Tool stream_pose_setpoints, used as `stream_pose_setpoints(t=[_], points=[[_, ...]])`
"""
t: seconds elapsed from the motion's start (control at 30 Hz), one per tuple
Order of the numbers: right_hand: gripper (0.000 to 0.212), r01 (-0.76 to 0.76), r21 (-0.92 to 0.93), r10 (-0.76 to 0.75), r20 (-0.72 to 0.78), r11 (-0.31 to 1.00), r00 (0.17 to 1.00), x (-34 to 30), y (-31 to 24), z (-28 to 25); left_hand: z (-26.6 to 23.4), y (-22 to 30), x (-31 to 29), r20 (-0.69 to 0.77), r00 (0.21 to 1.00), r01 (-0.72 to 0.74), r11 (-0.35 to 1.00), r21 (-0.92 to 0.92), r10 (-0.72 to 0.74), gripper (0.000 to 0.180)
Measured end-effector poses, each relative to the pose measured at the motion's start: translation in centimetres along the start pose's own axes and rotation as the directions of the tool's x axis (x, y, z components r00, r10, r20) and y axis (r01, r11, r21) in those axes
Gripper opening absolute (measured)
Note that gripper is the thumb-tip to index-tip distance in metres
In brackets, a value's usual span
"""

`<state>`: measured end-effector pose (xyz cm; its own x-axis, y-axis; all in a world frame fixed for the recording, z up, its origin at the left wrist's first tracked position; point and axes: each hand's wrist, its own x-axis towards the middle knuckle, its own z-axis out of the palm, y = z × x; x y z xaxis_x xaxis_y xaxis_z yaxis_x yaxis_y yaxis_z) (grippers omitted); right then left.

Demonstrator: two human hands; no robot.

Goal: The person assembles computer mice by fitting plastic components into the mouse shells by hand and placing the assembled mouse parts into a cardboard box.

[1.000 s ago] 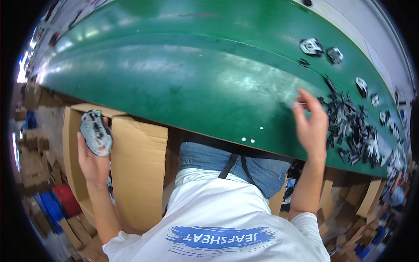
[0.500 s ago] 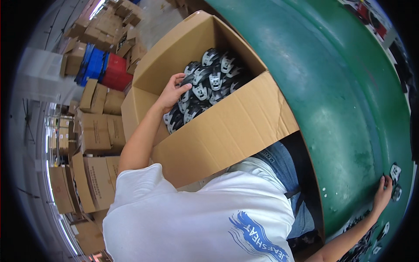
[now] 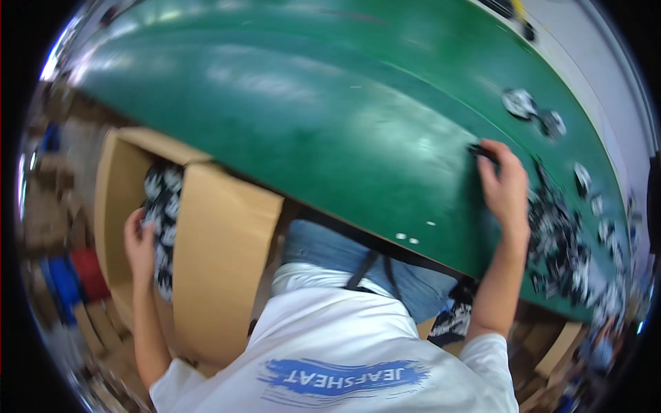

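Black part point(image 3: 475, 149), small and blurred in outline, sits at the worker's one o'clock over the green table point(image 3: 275, 131), apparently pinched between thumb and fingers of the right hand point(image 3: 508, 186). It looks light, stiff and smooth, probably plastic; holding it by the edges seems safest. At two o'clock lies a heap of dark parts point(image 3: 547, 224); farther off, at one, two black-and-white shells point(image 3: 520, 103). Small white bits point(image 3: 401, 236) dot the table's near side toward twelve. At ten o'clock, the left hand point(image 3: 140, 248) dips into an open cardboard box point(image 3: 224, 255) beside black-and-pale pieces point(image 3: 164, 199), fingers partly curled; whether they grip anything cannot be told. Lettering in a blue patch marks the white shirt point(image 3: 330, 330); no label on the parts is legible.
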<state>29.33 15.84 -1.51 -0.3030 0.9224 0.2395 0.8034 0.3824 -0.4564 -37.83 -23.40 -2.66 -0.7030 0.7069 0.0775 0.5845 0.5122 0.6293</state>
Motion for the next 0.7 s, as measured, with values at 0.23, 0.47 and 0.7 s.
stream_pose_setpoints(t=[0.23,0.47,0.7], points=[[0.050,0.060,0.093,-0.055,-0.059,0.994,0.997,-0.1,4.4,-3.2,13.9,30.4,9.4,-0.057,0.946,-0.311,0.840,-0.444,0.320,0.040],[0.022,0.144,0.132,-0.129,-0.113,0.981,0.985,1.6,8.6,-2.6,35.9,54.9,5.4,0.309,0.621,-0.325,0.595,-0.735,0.720,0.042],[0.016,0.146,0.238,-0.096,-0.211,0.960,0.973,1.4,10.9,-3.9,58.4,71.2,-0.9,0.236,0.428,-0.624,0.474,-0.621,0.872,0.066]])
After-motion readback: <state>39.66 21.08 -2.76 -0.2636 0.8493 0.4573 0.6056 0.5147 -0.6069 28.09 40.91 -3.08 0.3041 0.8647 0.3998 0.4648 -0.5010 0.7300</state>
